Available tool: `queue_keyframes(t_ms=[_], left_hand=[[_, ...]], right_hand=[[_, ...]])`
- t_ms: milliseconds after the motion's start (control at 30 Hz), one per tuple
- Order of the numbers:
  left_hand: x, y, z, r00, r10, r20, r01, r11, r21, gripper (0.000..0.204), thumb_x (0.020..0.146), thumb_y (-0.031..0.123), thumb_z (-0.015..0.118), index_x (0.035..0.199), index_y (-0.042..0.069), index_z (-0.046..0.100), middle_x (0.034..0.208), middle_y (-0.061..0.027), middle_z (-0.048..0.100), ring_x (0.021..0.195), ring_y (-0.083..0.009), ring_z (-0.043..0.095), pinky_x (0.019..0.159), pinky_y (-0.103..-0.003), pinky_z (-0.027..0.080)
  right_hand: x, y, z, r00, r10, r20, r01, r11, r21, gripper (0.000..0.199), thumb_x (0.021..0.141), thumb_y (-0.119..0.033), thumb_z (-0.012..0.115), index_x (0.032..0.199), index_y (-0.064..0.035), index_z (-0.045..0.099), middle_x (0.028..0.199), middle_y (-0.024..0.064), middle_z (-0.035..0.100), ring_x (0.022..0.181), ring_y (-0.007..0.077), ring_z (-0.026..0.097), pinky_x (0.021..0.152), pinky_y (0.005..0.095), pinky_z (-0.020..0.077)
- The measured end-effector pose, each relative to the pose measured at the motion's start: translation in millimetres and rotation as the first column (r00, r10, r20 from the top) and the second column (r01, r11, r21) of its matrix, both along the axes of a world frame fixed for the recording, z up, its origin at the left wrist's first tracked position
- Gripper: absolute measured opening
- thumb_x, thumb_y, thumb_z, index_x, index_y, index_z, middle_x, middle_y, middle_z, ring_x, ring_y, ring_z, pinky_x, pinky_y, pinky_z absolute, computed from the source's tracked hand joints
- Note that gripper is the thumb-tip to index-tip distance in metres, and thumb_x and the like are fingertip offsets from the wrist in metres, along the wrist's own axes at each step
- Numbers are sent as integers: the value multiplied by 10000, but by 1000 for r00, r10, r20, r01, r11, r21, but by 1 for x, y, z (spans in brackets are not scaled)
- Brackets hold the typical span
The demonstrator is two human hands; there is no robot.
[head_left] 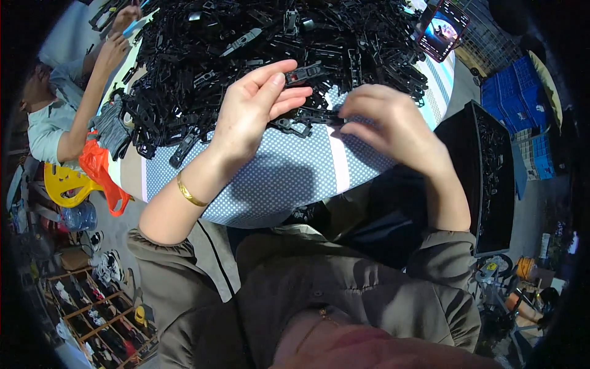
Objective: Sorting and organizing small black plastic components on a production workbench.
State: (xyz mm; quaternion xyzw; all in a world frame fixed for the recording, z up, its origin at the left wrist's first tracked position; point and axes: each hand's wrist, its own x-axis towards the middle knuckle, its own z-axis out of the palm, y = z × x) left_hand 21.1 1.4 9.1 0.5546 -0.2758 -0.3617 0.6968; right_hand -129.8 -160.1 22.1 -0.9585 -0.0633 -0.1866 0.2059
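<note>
My left hand (pixel 252 104) reaches over the near edge of a heap of black parts. Between its thumb and fingers is a long, narrow black plastic part (pixel 306 74) with a small red spot near the fingertips. My right hand (pixel 390 120) is bent over the heap's near edge, close to other black parts (pixel 313 115). Its fingers are curled and smeared by motion, so whether they grip anything is hidden. Under both hands lies a dotted blue-and-white tablecloth (pixel 264 178). A grey part of similar shape (pixel 243 42) sits on the heap.
A phone (pixel 442 29) with a lit screen stands at the far right of the table. At the left, another person's hands (pixel 120 40) hold something blue. An orange bag (pixel 101 169) hangs by a yellow stool (pixel 64 184). A dark bin (pixel 491 178) stands on my right.
</note>
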Motion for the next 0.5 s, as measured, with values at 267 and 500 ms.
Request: queue_keyframes(t_ms=[267, 500], left_hand=[[2, 2, 2, 1000, 9, -5, -9, 1000, -20, 327, 943, 125, 412, 1205, -67, 448, 1021, -176, 588, 922, -221, 622, 786, -251, 533], [0, 0, 2, 999, -43, 13, 42, 998, 38, 357, 941, 138, 412, 1228, -73, 419, 1035, -194, 590, 952, -238, 616, 806, -259, 527]], right_hand=[[-3, -9, -2, 975, -223, -23, 205, 928, -310, 207, 689, -21, 614, 892, -55, 636, 956, 65, 578, 887, 234, 561, 736, 324, 489], [5, -9, -11, 962, -272, -22, 231, 856, -463, 258, 685, -4, 589, 935, -48, 631, 908, 55, 585, 787, 218, 555, 689, 330, 491]])
